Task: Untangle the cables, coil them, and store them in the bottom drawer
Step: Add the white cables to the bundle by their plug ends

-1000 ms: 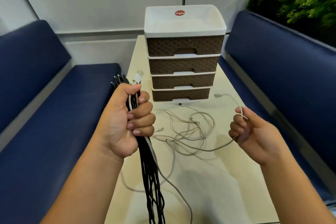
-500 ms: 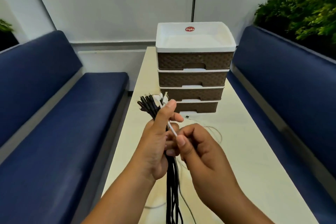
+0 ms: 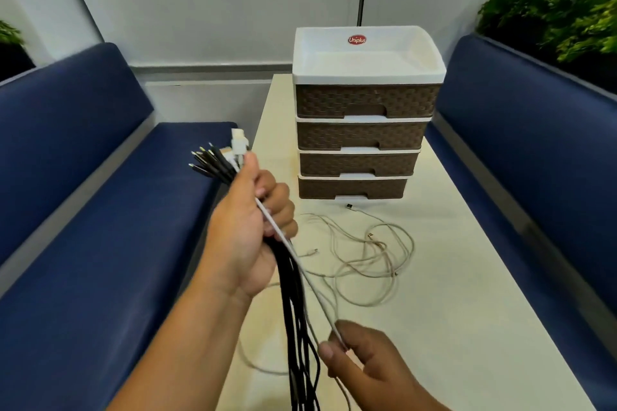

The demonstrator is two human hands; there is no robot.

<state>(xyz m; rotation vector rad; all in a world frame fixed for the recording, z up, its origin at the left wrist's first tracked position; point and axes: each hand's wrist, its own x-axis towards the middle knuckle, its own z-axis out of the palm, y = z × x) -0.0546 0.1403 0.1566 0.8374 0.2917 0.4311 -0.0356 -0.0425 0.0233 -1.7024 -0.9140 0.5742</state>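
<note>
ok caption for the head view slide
Left hand grips black cables; right hand pinches a white cable.

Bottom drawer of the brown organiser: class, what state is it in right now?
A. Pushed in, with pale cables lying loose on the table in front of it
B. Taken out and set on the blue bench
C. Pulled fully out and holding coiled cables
A: the bottom drawer sits flush with the three above it, while the pale cables lie tangled on the table before it.
</note>
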